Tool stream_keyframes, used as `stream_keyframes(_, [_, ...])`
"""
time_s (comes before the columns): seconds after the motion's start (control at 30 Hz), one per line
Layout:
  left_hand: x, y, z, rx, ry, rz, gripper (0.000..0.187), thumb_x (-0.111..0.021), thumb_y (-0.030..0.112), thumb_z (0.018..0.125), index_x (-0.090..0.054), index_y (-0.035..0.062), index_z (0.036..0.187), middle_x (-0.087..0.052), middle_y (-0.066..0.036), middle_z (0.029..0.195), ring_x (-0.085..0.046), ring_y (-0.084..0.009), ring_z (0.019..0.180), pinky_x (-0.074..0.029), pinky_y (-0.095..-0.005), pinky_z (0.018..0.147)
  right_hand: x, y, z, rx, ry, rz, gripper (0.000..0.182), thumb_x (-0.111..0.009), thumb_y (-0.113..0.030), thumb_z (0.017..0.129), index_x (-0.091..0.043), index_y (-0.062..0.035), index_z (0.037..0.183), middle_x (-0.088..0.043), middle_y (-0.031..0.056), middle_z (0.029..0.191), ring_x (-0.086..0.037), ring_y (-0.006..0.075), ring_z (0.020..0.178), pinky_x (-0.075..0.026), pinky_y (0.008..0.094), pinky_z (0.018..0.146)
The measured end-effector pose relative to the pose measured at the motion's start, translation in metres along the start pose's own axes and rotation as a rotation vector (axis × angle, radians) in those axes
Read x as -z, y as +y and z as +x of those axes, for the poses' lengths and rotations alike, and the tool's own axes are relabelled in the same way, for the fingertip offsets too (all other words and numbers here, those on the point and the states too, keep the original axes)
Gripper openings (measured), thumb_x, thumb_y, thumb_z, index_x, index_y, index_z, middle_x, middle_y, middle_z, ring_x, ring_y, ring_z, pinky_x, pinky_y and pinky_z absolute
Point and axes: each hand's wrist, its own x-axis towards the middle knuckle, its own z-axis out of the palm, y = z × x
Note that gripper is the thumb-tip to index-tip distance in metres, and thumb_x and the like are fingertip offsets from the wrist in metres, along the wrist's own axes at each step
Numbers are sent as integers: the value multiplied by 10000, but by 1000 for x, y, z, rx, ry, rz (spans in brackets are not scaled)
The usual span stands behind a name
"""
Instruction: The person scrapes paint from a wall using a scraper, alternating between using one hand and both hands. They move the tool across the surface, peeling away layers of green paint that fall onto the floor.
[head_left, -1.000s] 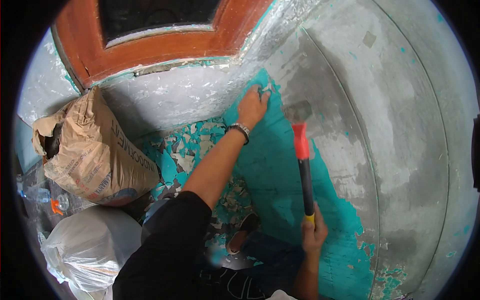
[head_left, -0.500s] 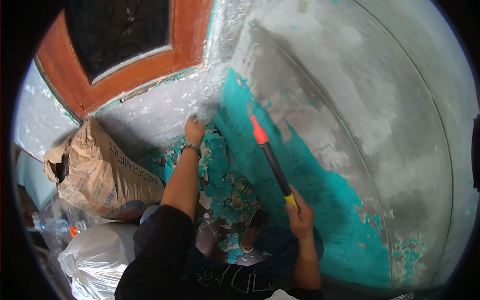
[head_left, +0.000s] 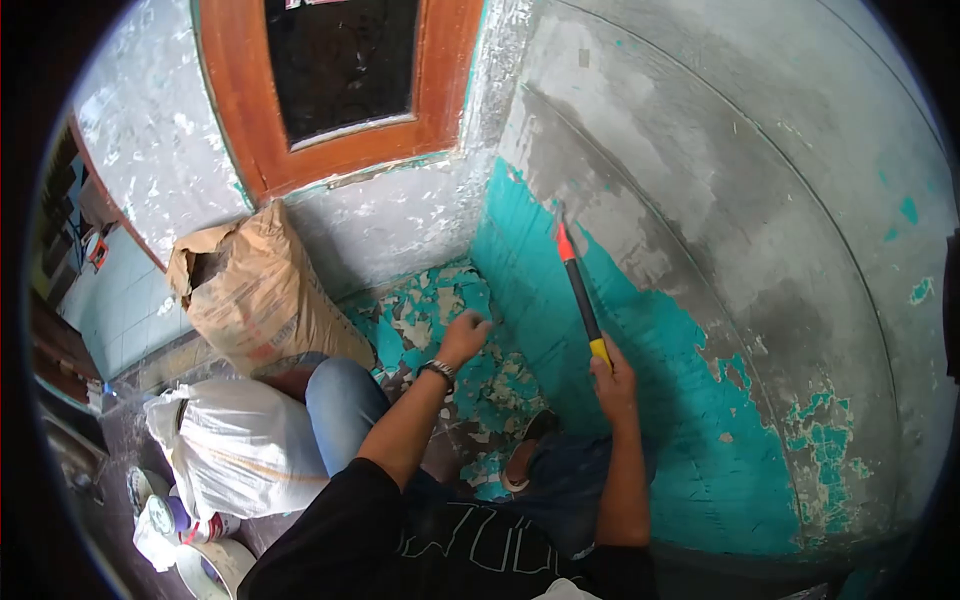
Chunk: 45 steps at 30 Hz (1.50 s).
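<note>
My right hand (head_left: 615,383) is closed around the yellow grip of a long-handled scraper (head_left: 583,305) with a black shaft and red head. The scraper's tip meets the wall near the upper edge of the turquoise paint (head_left: 520,250), where grey wall begins. My left hand (head_left: 463,338), a watch on its wrist, is curled closed above a heap of turquoise paint flakes (head_left: 420,300). Its inner fingers are hidden, so whether it holds anything cannot be told.
An open brown paper cement sack (head_left: 270,300) stands left by the wall, with a full white sack (head_left: 250,450) before it. Paint tubs (head_left: 215,565) are at lower left. Above the low wall is a wooden frame (head_left: 235,110) with dark glass. My legs are close below.
The view has swung left, showing more floor at left. My left hand has drawn back from the low wall toward me. The scraper's tip is slightly higher on the wall, still in my right hand.
</note>
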Motion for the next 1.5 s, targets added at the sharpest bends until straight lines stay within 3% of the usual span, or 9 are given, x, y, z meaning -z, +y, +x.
stream_keyframes(0.13, [21,101,-25,-305,-145,91,449,-603,296,894,-538,-35,1190,-676,-155,912,-642,-271,824,-496,-355,760,-29,-14,21,-36,5,86,475,-514,-181,943,-453,-58,1397,-534,-8,767,-390,31,503,-336,208,432])
stream_keyframes(0.2, [39,133,-28,-362,-488,261,588,-603,373,895,-457,-37,1291,-663,-177,957,-637,-307,867,-494,-364,795,-44,-25,40,-24,-14,6,492,-502,-175,939,-427,-44,1407,-580,48,831,-539,120,753,-450,269,675])
stream_keyframes(0.33, [47,132,-30,-255,-578,304,745,-548,470,914,-328,-51,1399,-596,-230,1177,-600,-338,1053,-465,-351,916,-83,-16,82,64,-19,-166,498,-490,-154,929,-419,-48,1411,-623,110,889,-576,186,774,-471,311,717])
stream_keyframes(0.5, [23,107,-30,-208,-483,-208,917,-437,572,934,-56,-62,1476,-311,-289,1457,-369,-355,1343,-308,-334,1093,-127,1,117,122,21,-134,506,-462,-170,906,-436,-48,1397,-618,217,1140,-617,286,930,-475,347,813])
stream_keyframes(0.6, [18,100,-27,-252,-445,-215,908,-458,536,940,-26,-52,1481,-290,-275,1470,-315,-334,1374,-281,-345,1109,-136,-8,126,-36,-4,-178,504,-437,-183,904,-446,-44,1388,-592,224,1204,-614,310,994,-474,356,850])
stream_keyframes(1.23, [37,114,-21,-107,-279,-458,930,-512,502,928,-50,-107,1457,-217,-293,1491,-216,-341,1412,-235,-371,1132,-181,4,183,-34,58,-43,490,-453,-187,913,-457,15,1359,-572,231,1253,-592,317,1067,-447,354,917])
stream_keyframes(1.33, [28,106,-15,-138,-276,-508,899,-512,464,941,-53,-115,1453,-318,-293,1441,-321,-334,1364,-285,-360,1106,-171,4,178,45,62,-100,514,-474,-196,903,-443,23,1367,-585,222,1229,-606,263,1031,-456,319,886])
stream_keyframes(1.43, [16,101,-21,-127,-201,-462,862,-534,414,943,-91,-133,1441,-468,-270,1311,-488,-310,1222,-387,-351,1021,-144,-10,132,-162,-64,-24,514,-487,-167,907,-428,23,1381,-611,175,1150,-607,208,943,-470,300,838])
stream_keyframes(1.5, [11,104,-26,-123,-228,-453,875,-567,432,901,-170,-162,1408,-522,-326,1220,-535,-355,1176,-438,-382,963,-128,7,95,-79,-19,266,498,-486,-133,925,-416,20,1393,-611,111,1018,-591,177,857,-486,290,761])
